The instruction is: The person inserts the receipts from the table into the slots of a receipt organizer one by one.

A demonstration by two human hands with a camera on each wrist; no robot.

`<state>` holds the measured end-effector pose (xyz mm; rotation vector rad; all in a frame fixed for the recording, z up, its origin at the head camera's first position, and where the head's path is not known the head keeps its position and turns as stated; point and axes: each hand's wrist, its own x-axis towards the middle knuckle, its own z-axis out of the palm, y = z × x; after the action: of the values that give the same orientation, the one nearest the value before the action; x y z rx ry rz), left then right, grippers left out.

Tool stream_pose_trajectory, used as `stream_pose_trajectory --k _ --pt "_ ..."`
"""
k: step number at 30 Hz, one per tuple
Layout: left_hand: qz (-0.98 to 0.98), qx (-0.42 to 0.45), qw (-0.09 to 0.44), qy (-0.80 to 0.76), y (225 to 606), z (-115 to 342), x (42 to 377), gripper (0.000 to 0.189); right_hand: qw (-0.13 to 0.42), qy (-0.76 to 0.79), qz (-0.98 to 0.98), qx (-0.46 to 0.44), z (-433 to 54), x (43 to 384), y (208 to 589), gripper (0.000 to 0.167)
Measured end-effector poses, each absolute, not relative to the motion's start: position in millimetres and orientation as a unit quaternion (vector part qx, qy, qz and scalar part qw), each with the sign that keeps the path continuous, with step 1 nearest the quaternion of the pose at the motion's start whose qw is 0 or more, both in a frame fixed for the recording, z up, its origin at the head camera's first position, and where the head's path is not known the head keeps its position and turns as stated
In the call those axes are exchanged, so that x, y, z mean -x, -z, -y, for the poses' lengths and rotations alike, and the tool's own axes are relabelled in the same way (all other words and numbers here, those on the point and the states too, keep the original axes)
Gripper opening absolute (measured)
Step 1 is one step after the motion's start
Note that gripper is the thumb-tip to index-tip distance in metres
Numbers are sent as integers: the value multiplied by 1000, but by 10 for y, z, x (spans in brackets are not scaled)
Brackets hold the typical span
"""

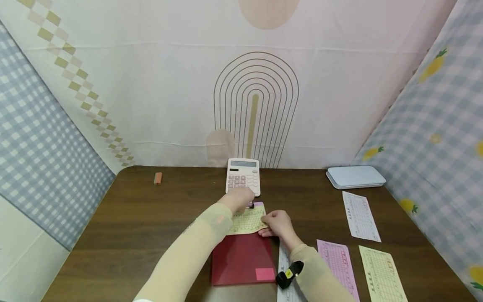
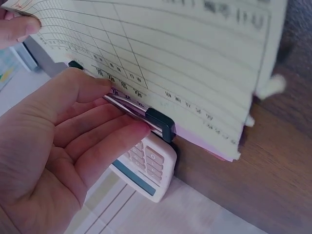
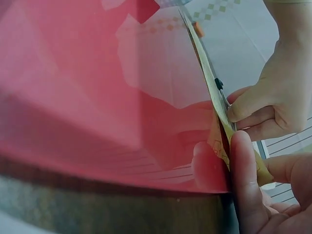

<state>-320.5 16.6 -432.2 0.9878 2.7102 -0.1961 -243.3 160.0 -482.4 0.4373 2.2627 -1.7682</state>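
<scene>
A glossy red clipboard (image 1: 241,258) with a pink sticky note (image 1: 265,274) lies before me. Across its upper part is a pale yellow printed form (image 1: 246,223), with a purple sheet edge (image 2: 202,142) showing beneath. At the top, my left hand (image 1: 238,199) holds the metal clip with black ends (image 2: 161,124), thumb on the printed side and fingers curled behind it. The right hand (image 1: 278,223) pinches the yellow form's lower right edge, which bends up between thumb and fingers. In the right wrist view, both hands (image 3: 275,100) are close together along the form's edge.
Behind the clipboard stands a white calculator (image 1: 243,181). A white form (image 1: 284,253) lies partly under my right forearm. Rightward are a purple form (image 1: 337,264), another yellow form (image 1: 383,272), a white form (image 1: 361,216) and a pale case (image 1: 354,176). An orange eraser-like block (image 1: 157,178) lies far left.
</scene>
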Motion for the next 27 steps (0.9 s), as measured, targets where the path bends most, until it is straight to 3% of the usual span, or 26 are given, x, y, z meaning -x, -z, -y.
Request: stream_pose_trajectory --k 6,27 --pt "-933 -326 142 53 4314 -161 3199 17 130 606 -770 -149 -1594 2431 4830 15" --pt "-933 -341 107 33 4306 -126 3184 15 113 595 -783 -144 -1602 2499 4873 8"
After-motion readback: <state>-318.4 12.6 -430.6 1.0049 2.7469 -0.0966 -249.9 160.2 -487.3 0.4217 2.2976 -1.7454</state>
